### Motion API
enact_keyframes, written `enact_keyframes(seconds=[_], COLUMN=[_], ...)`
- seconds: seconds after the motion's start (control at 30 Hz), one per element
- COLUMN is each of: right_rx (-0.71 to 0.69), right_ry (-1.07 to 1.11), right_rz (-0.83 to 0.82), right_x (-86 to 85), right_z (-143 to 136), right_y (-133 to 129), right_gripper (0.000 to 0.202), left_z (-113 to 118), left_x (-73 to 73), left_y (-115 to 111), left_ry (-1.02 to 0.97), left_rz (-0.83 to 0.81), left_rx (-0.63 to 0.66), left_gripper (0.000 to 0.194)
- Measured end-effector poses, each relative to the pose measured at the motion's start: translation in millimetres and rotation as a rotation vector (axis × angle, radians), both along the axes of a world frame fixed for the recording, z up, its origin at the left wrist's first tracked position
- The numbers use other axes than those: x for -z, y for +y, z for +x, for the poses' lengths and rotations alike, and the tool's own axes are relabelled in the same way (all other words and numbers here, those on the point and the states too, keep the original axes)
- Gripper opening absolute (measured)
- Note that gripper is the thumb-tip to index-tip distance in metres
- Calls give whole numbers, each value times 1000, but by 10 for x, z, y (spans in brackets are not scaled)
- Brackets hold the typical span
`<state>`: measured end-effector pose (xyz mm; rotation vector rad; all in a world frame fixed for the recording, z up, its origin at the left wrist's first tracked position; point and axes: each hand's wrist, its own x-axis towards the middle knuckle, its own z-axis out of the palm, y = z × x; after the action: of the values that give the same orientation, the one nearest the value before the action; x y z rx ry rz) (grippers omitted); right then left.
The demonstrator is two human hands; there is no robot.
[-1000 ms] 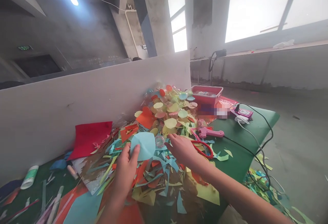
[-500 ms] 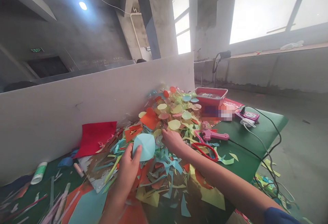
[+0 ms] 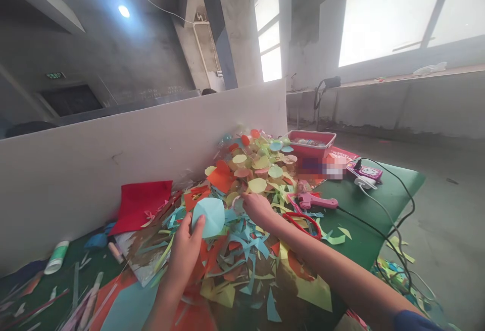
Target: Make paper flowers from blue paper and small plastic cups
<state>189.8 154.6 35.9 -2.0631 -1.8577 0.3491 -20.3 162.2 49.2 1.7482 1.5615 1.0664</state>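
- While my left hand (image 3: 186, 242) pinches a light-blue paper piece (image 3: 210, 217) just left of the frame's centre, its rounded outline suggests to me that the cutting is done.
- My right hand (image 3: 259, 209), at the centre, has its fingers drawn narrow at the edge of a clear round plastic piece (image 3: 237, 205); they seem closed on it, though the grip is partly hidden.
- Paper and plastic sit just beside each other, apart, so I judge these two not joined yet.
- Behind them, at mid-frame, rises a heap of rounded paper cutouts (image 3: 257, 185) among translucent round pieces; many look finished.
- Paper scraps (image 3: 260, 244) cover the tabletop (image 3: 394, 177) around my wrists, as if much trimming is over.
- Lower left lies a larger blue sheet (image 3: 131, 300), seemingly uncut.
- Right of centre, a pink hot glue gun (image 3: 320, 201) rests by a red loop (image 3: 319, 228), likely scissor handles, neither in my fingers.
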Motion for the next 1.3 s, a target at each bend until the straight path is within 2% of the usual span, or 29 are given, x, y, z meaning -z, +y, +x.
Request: enact_keyframes(seconds=[0.13,0.33,0.53,0.67,0.83,1.0,1.17,1.3], right_rx=[12,31,39,34,15,17,-66,-183], right_ry=[25,56,64,50,21,-14,-54,-100], right_rz=[35,85,92,90,91,91,79,89], right_x=[6,73,126,143,116,62,75,106], right_z=[-6,-51,-80,-71,-56,-23,-4,-4], right_y=[-26,-15,39,50,13,-40,-117,-202], right_gripper=[29,32,18,25,19,27,27,27], left_z=[-26,-1,34,13,-7,-20,-39,-49], left_x=[13,60,58,84,116,98,126,131], left_y=[22,36,21,42,82,76,87,85], left_ry=[-11,-4,12,25,33,50,64,64], left_rz=[39,-33,-71,-92,-75,-38,-15,21], left_rx=[57,12,16,-5,1,9,-9,-5], left_gripper=[49,52,57,62,60,54,55,48])
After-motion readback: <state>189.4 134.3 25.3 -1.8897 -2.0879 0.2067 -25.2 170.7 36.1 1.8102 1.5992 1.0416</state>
